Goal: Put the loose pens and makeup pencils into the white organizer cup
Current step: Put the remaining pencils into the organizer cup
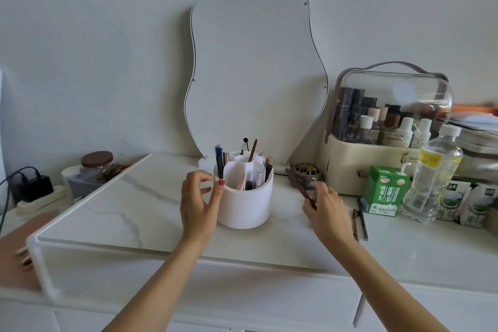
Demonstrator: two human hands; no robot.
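Note:
The white organizer cup (249,205) stands mid-table with several pens and pencils upright in its compartments. My left hand (198,202) rests against the cup's left side, thumb on the rim, fingers spread. My right hand (327,213), to the right of the cup, pinches a dark red-brown makeup pencil (297,183) that slants up to the left above the table. Two more loose pencils (359,221) lie on the marble top just right of that hand.
A wavy mirror (256,75) leans on the wall behind the cup. A brass incense holder (307,171), a cosmetics case (377,143), a green carton (384,190) and a water bottle (433,175) crowd the right. A jar (98,166) and a charger (33,187) sit left.

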